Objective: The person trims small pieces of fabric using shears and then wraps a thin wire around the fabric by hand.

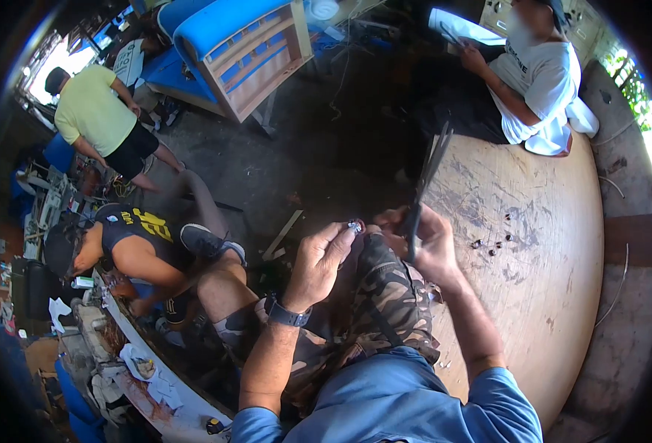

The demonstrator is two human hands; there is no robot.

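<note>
My left hand (320,260), with a dark watch (287,313) on its wrist, is closed in a pinch above my lap. Between thumb and fingertip it holds a small shiny piece (356,225), reddish and silver, too small to name. My right hand (433,242), a little blurred, is wrapped round dark long-bladed scissors (434,164) whose blades point up and away from me. Its fingertips come near the left hand's piece. On the wooden table (532,310) beside my right arm lie several small dark round pieces (492,252).
Close on my left, a person in a dark sleeveless shirt (145,240) bends over a cluttered bench (160,376). Another in a yellow shirt (97,103) stands farther back, near a blue sofa frame (245,59). A person in white (540,81) sits at the table's far end.
</note>
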